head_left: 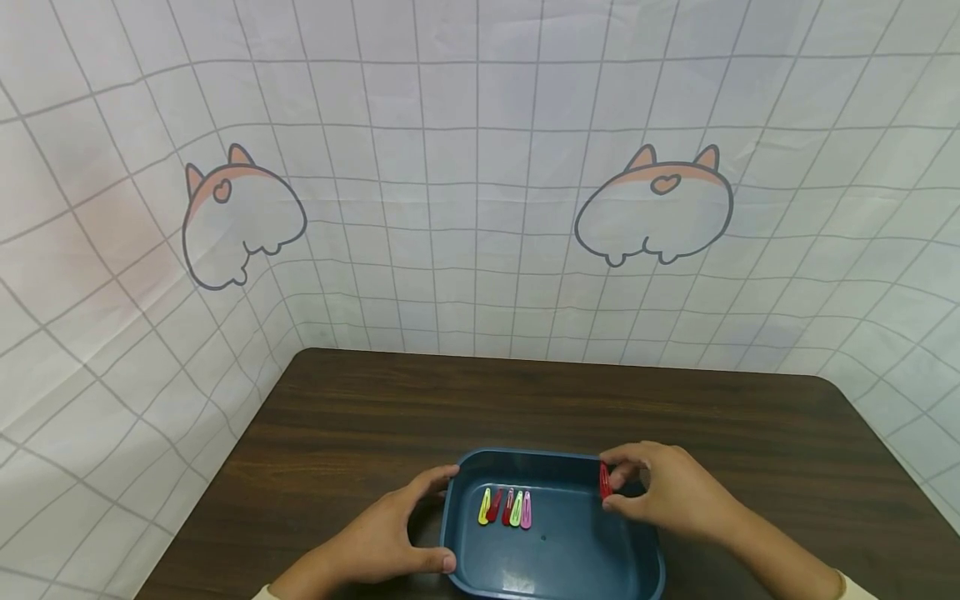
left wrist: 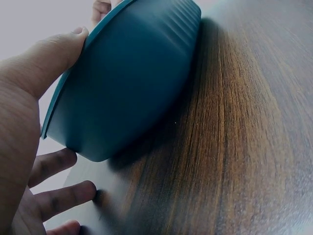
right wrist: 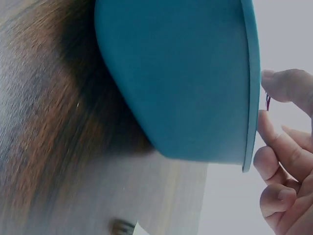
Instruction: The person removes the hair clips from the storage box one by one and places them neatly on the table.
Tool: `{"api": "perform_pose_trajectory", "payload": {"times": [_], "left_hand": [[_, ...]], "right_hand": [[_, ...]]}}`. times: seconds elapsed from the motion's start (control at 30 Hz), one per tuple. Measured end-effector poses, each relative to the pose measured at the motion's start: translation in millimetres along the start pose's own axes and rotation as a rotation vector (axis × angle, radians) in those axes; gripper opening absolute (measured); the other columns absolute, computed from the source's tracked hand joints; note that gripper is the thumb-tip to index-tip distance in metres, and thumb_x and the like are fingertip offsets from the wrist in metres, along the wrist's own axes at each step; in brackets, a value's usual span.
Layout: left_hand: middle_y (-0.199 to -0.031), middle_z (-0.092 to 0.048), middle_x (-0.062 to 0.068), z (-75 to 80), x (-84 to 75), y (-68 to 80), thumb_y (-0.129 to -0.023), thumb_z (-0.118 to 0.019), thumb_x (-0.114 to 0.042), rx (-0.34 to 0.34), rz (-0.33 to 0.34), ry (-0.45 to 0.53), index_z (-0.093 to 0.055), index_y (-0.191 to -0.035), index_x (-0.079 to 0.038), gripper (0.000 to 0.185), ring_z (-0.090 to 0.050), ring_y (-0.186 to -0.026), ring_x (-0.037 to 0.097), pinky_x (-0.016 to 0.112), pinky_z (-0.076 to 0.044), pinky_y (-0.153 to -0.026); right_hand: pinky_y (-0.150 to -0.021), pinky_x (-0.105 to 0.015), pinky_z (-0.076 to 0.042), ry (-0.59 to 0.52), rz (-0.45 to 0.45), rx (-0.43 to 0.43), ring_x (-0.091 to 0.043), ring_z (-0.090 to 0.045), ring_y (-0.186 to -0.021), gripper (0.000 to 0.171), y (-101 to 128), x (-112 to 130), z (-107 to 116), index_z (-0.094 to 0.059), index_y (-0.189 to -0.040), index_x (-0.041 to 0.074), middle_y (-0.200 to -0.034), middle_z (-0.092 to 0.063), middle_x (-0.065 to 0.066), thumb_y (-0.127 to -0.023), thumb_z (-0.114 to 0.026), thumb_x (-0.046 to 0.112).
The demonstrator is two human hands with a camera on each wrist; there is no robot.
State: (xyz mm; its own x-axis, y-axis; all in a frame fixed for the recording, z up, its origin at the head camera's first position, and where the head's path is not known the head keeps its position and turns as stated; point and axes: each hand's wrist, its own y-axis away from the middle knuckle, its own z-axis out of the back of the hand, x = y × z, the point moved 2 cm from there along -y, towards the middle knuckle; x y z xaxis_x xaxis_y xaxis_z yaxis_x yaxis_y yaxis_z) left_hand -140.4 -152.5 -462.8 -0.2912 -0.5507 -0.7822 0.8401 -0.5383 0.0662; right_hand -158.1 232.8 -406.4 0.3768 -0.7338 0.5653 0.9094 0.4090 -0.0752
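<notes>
A blue tray (head_left: 555,567) sits on the table, with several snap hair clips (head_left: 507,508) laid in a row in its left half: yellow, red, light green and pink. My right hand (head_left: 667,487) pinches a red hair clip (head_left: 604,481) between thumb and fingers, over the tray's far right side. In the right wrist view this clip (right wrist: 268,102) is mostly hidden by the tray rim and fingers. My left hand (head_left: 386,529) spans the tray's left end, fingers extended. Its thumb (left wrist: 73,46) rests on the rim, and its index finger touches the far left corner.
The dark wood table (head_left: 360,408) extends behind and to both sides of the tray. A white grid-patterned curtain (head_left: 450,250) with cartoon prints hangs around the table's back and sides. A small dark speck (head_left: 543,537) lies on the tray floor.
</notes>
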Motion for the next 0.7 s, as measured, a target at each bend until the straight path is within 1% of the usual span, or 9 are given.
{"api": "perform_pose_trajectory", "payload": {"times": [0.03, 0.07, 0.1, 0.27, 0.33, 0.4, 0.5, 0.6, 0.7], "left_hand": [[-0.153, -0.047, -0.001, 0.1, -0.1, 0.0, -0.083, -0.083, -0.053, 0.0, -0.001, 0.001, -0.029, -0.158, -0.037, 0.094, -0.052, -0.134, 0.029, 0.069, -0.034, -0.108], [-0.153, -0.047, -0.001, 0.1, -0.2, 0.0, -0.083, -0.083, -0.053, -0.001, -0.002, 0.001, -0.028, -0.158, -0.037, 0.094, -0.052, -0.134, 0.029, 0.068, -0.035, -0.108], [-0.153, -0.047, -0.001, 0.1, -0.2, 0.3, -0.083, -0.083, -0.053, -0.002, -0.002, 0.003, -0.029, -0.158, -0.037, 0.095, -0.052, -0.134, 0.029, 0.068, -0.034, -0.108], [-0.153, -0.048, 0.0, 0.1, -0.6, 0.7, -0.083, -0.083, -0.052, -0.006, -0.006, -0.002, -0.029, -0.158, -0.037, 0.094, -0.052, -0.134, 0.03, 0.07, -0.034, -0.107], [-0.153, -0.048, 0.001, 0.2, -0.6, 0.7, -0.083, -0.083, -0.053, -0.007, -0.008, -0.005, -0.029, -0.158, -0.037, 0.094, -0.053, -0.134, 0.03, 0.07, -0.034, -0.107], [-0.153, -0.048, 0.0, 0.3, -0.6, 0.6, -0.083, -0.083, -0.053, -0.007, -0.01, -0.006, -0.029, -0.158, -0.037, 0.094, -0.053, -0.134, 0.03, 0.07, -0.034, -0.107], [-0.153, -0.048, 0.0, 0.8, -0.4, 0.5, -0.083, -0.083, -0.053, -0.008, -0.012, -0.006, -0.029, -0.158, -0.037, 0.094, -0.053, -0.134, 0.03, 0.07, -0.034, -0.107], [-0.153, -0.048, -0.001, 1.1, -0.4, 0.3, -0.083, -0.083, -0.053, -0.006, -0.011, -0.004, -0.029, -0.158, -0.037, 0.094, -0.053, -0.134, 0.029, 0.07, -0.034, -0.107], [-0.153, -0.048, -0.001, 1.4, -0.8, 0.0, -0.083, -0.083, -0.053, -0.005, -0.01, -0.006, -0.029, -0.158, -0.037, 0.094, -0.053, -0.133, 0.029, 0.07, -0.034, -0.107]], "right_hand": [[-0.071, -0.027, -0.048, -0.012, -0.003, -0.001, -0.009, -0.062, -0.089, 0.05, 1.3, -1.5, 1.7, -0.071, -0.122, 0.014, -0.085, -0.064, 0.024, -0.081, -0.088, 0.039], [-0.066, -0.027, -0.049, -0.037, -0.01, 0.003, -0.009, -0.063, -0.083, 0.051, 2.7, -3.3, 3.5, -0.071, -0.123, 0.014, -0.085, -0.065, 0.023, -0.082, -0.087, 0.039], [-0.064, -0.026, -0.048, -0.05, -0.016, 0.005, -0.008, -0.062, -0.079, 0.051, 4.0, -5.0, 5.2, -0.071, -0.123, 0.013, -0.086, -0.065, 0.021, -0.082, -0.087, 0.039], [-0.059, -0.026, -0.047, -0.112, -0.01, 0.007, -0.008, -0.058, -0.07, 0.052, 10.7, -15.0, 12.8, -0.07, -0.124, 0.014, -0.088, -0.067, 0.017, -0.083, -0.085, 0.041], [-0.06, -0.025, -0.047, -0.123, 0.008, 0.005, -0.008, -0.058, -0.073, 0.052, 13.4, -18.8, 15.4, -0.07, -0.124, 0.014, -0.089, -0.068, 0.016, -0.084, -0.085, 0.042], [-0.055, -0.026, -0.047, -0.151, 0.008, 0.015, -0.01, -0.056, -0.065, 0.053, 15.9, -22.5, 17.8, -0.069, -0.126, 0.012, -0.09, -0.069, 0.013, -0.084, -0.085, 0.042], [-0.049, -0.028, -0.048, -0.198, -0.011, 0.034, -0.01, -0.055, -0.056, 0.055, 18.7, -27.4, 20.8, -0.068, -0.128, 0.01, -0.092, -0.069, 0.009, -0.085, -0.085, 0.04], [-0.045, -0.031, -0.049, -0.232, -0.035, 0.048, -0.011, -0.055, -0.05, 0.056, 20.9, -31.4, 23.4, -0.067, -0.13, 0.008, -0.093, -0.069, 0.005, -0.086, -0.084, 0.037], [-0.046, -0.03, -0.049, -0.239, -0.041, 0.044, -0.012, -0.055, -0.052, 0.056, 23.2, -34.6, 26.0, -0.066, -0.13, 0.008, -0.094, -0.069, 0.004, -0.086, -0.084, 0.037]]}}
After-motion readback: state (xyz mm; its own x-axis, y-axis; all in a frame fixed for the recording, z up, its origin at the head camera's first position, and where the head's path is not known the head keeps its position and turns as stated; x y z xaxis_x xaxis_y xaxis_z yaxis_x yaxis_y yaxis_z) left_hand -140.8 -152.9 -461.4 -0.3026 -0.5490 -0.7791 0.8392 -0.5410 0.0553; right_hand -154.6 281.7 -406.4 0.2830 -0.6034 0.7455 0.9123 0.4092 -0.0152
